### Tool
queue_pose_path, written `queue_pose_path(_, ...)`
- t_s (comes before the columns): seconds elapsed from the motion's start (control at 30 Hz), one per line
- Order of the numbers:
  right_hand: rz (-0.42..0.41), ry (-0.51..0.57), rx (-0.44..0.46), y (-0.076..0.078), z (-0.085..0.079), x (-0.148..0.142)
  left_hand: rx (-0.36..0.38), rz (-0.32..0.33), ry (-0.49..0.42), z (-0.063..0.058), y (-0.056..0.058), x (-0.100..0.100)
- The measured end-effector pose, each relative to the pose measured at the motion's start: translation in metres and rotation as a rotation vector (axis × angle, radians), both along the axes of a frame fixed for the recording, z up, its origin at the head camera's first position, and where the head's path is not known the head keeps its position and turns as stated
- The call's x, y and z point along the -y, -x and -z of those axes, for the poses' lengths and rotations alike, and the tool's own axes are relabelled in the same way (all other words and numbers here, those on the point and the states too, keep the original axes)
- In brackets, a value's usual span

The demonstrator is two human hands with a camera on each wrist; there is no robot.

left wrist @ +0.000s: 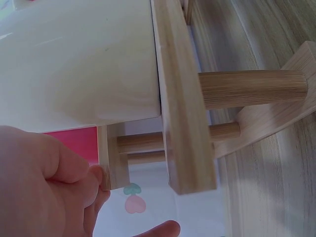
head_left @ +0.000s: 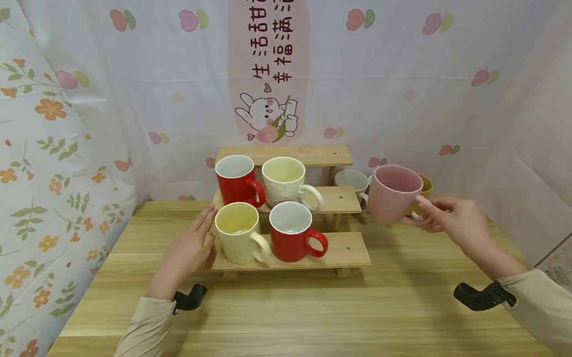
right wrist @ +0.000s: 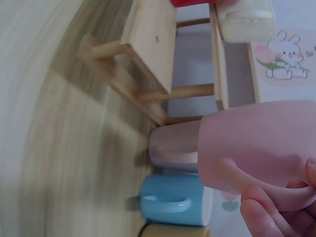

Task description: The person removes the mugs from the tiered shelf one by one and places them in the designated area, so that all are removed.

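Note:
A pink mug (head_left: pixel 389 199) hangs in the air to the right of the wooden rack, and my right hand (head_left: pixel 454 221) holds it by its handle. In the right wrist view, fingers curl around the handle of the mug (right wrist: pixel 261 143). My left hand (head_left: pixel 188 249) touches the left edge of the three-step rack (head_left: pixel 342 254); in the left wrist view its fingers meet the end of a shelf (left wrist: pixel 114 163). A pale yellow mug (head_left: pixel 236 244) and a red mug (head_left: pixel 289 239) stand on the lowest shelf. On the middle shelf are another red mug (head_left: pixel 233 183) and a cream mug (head_left: pixel 278 178).
To the rack's right, a pale mug (head_left: pixel 351 178) and a mustard-yellow mug (head_left: pixel 426 185) stand partly behind the pink one. Between them is a blue mug (right wrist: pixel 170 202), seen in the right wrist view. Patterned cloth (head_left: pixel 188 83) borders the wooden table (head_left: pixel 275 332).

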State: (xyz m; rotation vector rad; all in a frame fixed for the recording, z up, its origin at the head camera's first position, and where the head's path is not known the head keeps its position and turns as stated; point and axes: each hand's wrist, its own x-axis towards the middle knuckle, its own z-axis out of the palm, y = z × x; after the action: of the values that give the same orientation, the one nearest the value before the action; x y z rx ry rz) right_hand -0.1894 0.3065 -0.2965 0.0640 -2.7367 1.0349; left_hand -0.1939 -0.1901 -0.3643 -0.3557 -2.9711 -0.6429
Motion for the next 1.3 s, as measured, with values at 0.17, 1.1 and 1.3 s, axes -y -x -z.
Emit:
queue_pose_path(0.17, 0.006, -0.022, 0.082, -0.002, 0.012, -0.004, -0.017, 0.007, 0.002, 0.000, 0.001, 0.001)
queue_pose_path(1.1, -0.029, 0.080, 0.113, 0.011, 0.089, 0.009, 0.026, -0.003, 0.003, 0.003, 0.001, -0.001)
queue_pose_path(1.3, -0.017, 0.046, 0.077, 0.015, 0.091, 0.017, 0.041, -0.006, 0.004, 0.002, 0.003, -0.001)
